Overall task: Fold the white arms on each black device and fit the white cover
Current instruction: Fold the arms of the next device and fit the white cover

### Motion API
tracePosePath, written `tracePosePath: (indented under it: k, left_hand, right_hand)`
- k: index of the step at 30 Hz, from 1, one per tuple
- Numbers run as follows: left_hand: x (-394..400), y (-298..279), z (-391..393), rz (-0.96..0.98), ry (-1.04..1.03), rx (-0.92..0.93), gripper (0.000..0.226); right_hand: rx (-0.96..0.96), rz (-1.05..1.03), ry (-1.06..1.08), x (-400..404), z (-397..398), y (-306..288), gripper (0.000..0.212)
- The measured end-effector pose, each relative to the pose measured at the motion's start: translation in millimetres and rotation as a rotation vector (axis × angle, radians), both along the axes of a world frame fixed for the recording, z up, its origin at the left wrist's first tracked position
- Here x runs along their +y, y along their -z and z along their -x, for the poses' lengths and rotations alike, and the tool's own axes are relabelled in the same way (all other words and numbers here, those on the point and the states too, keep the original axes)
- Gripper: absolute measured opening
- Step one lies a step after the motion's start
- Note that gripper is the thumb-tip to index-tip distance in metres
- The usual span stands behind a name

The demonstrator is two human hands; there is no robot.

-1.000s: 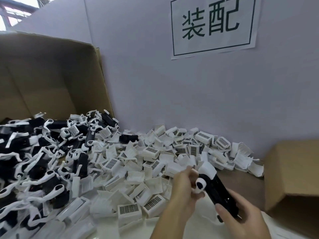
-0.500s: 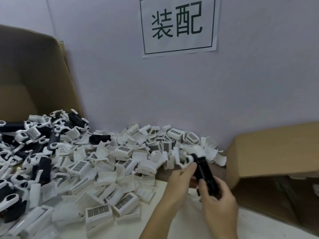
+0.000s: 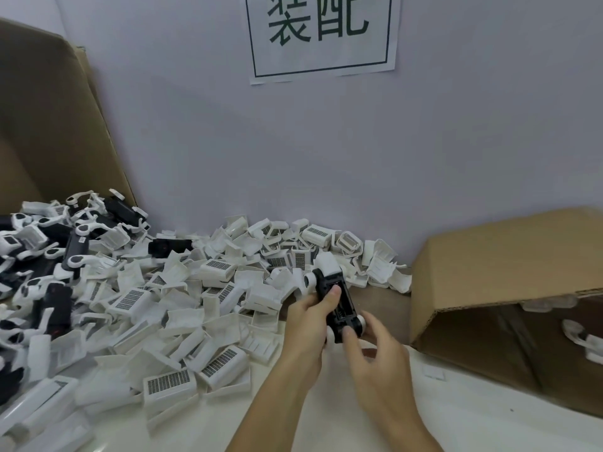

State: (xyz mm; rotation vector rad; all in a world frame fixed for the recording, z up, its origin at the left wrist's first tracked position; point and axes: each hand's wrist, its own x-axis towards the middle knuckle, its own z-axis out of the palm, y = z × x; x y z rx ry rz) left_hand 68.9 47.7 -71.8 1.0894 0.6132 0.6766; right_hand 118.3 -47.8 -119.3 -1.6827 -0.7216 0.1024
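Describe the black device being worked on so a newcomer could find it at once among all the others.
Start at the paper sign on the wall and drop straight down to the two hands. The black device is held there above the table, left hand gripping its middle, right hand at its near end. Every other device lies loose in the heap at left.

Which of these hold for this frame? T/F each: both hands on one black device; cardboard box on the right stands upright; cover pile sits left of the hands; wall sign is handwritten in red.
1. Both hands are on one black device. True: the left hand grips it, the right hand touches its near end.
2. The cardboard box on the right stands upright. False: it lies on its side, opening toward the camera.
3. The pile of white covers lies left of the hands. True.
4. The wall sign is red handwriting. False: dark printed characters in a frame.
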Motion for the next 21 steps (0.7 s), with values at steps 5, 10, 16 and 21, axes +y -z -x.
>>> tracePosePath:
  k: [5,10,16,21]
  left_hand:
    - [-6.2,1.1,-0.7,-0.089,0.047,0.012,0.009]
    - [-8.4,1.6,-0.6,-0.158,0.059,0.04,0.009]
    - [-9.6,3.6,-0.6,-0.193,0.038,0.065,0.014]
    - [-8.6,3.1,-1.3,-0.246,0.034,0.089,0.007]
  right_hand:
    - [-0.038,0.02,0.024,0.4,2.3,-2.2,0.035]
    - [-0.066,0.071,0.098,-4.0,0.2,-0.5,0.032]
    - [-0.085,0.109,0.104,-6.1,-2.5,-1.4,0.035]
    - [-0.081,0.063,0.09,-6.7,-4.5,0.0,0.031]
